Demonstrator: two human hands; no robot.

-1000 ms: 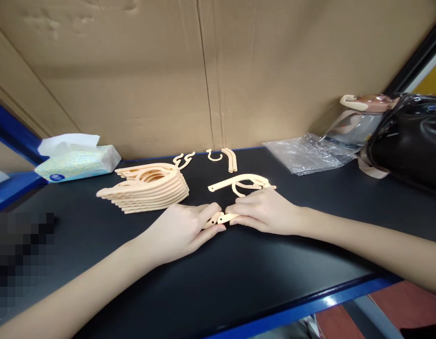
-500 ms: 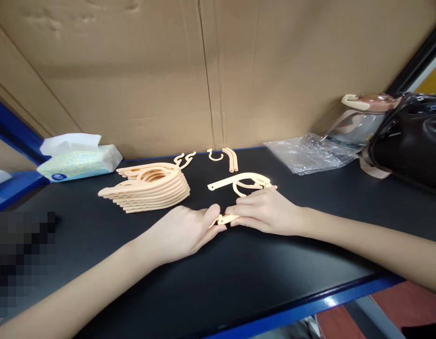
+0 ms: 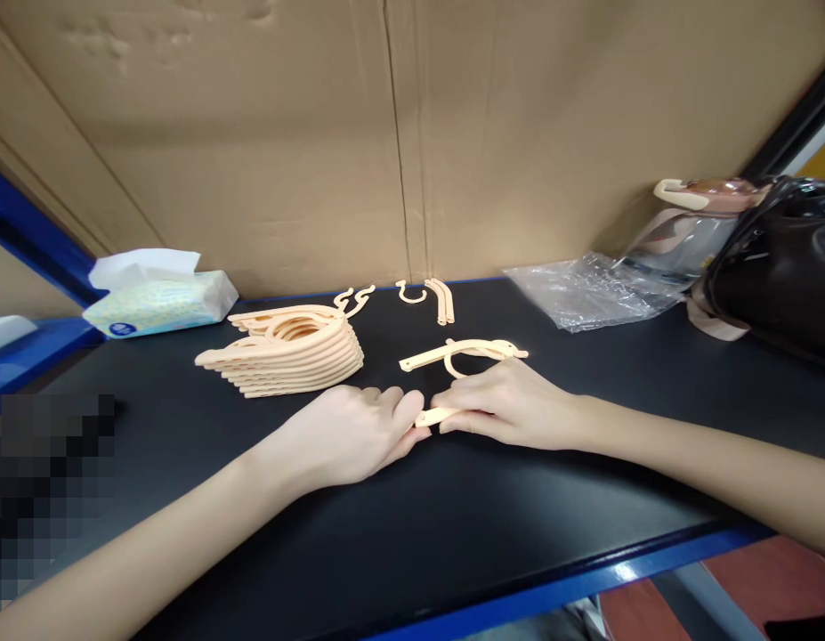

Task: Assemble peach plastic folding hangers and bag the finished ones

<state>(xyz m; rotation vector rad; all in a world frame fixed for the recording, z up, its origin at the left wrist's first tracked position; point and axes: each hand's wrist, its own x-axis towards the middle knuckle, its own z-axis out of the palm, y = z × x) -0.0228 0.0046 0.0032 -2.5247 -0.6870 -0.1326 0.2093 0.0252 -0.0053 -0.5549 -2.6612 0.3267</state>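
Note:
A peach plastic folding clothes hanger [image 3: 431,358] is between my hands above the black table. My right hand [image 3: 505,405] is closed around its middle, covering part of it. One hanger arm and the curved hook stick out beyond that hand. My left hand [image 3: 351,434] pinches at the tip of the other arm, where thumb and fingertips hide the end. To the left of the hanger lies a neat stack of matching hangers [image 3: 305,356]. Behind are two loose hooks [image 3: 355,303], a single hook [image 3: 412,296] and a few curved arm pieces [image 3: 442,303].
A tissue pack [image 3: 159,303] stands at the back left. A clear plastic bag [image 3: 578,289], a drink bottle [image 3: 692,231] and a dark leather bag [image 3: 786,276] are at the right. Cardboard [image 3: 252,133] rises behind the black table [image 3: 519,525], which has a blue front edge.
The hanger has turned slightly in my hands, its far arm and hook shifting. A small piece seen earlier at my left fingertips is now covered. The view has moved slightly.

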